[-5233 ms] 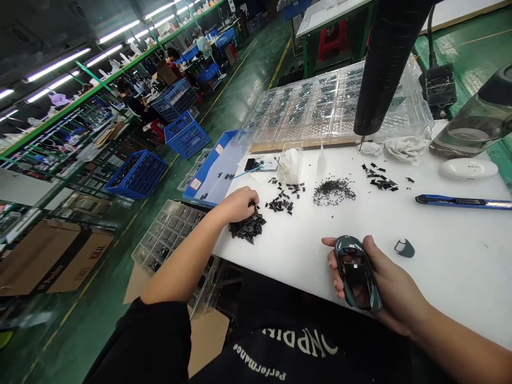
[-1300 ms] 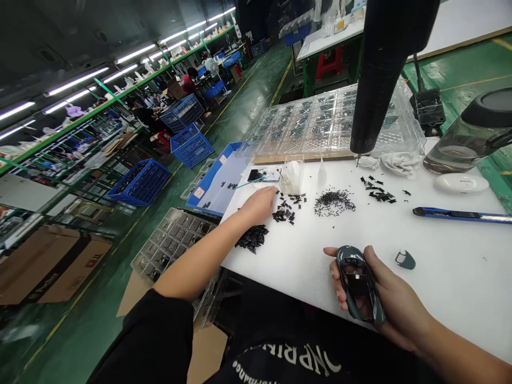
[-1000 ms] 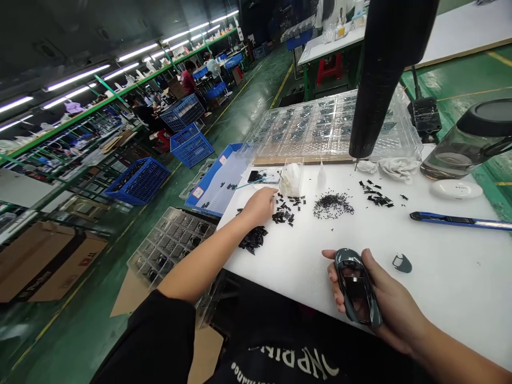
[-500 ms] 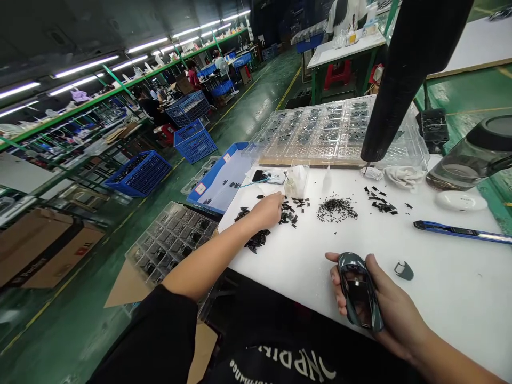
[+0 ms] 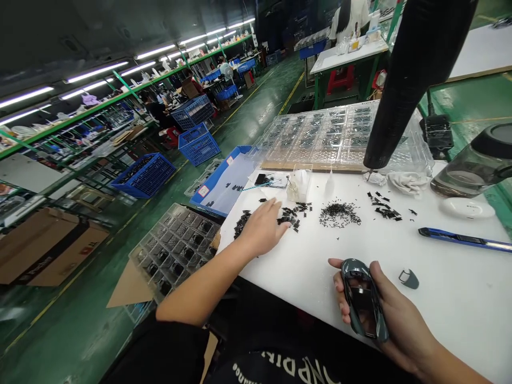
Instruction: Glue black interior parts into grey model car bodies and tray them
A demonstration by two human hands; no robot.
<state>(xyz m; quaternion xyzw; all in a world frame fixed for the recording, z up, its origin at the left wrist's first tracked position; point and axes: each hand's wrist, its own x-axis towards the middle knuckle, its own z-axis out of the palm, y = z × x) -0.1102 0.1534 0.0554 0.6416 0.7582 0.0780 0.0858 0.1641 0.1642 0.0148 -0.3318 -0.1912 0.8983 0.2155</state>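
Observation:
My left hand (image 5: 262,226) is over the left side of the white worktable, palm down, its fingers stretched out and the thumb apart. It lies between a heap of black parts (image 5: 241,223) and a scatter of small black strips (image 5: 291,217), covering part of the heap. Nothing shows in its fingers. In my right hand (image 5: 400,320) is a glossy dark grey plastic housing (image 5: 363,298), mouse-shaped with an open middle, gripped between thumb and fingers. A small grey curved piece (image 5: 408,279) lies on the table just right of it.
Tiny black screws or pins (image 5: 340,214) form a pile mid-table. A black electric screwdriver (image 5: 394,96) hangs above. A blue cutter knife (image 5: 464,238), a bottle (image 5: 468,160) and a clear parts tray (image 5: 320,133) are around. A blue bin (image 5: 218,184) stands left.
My left hand has drawn back towards me, and its fingers have spread from a closed reach near the small strips. My right hand still holds the grey housing; the view has shifted slightly.

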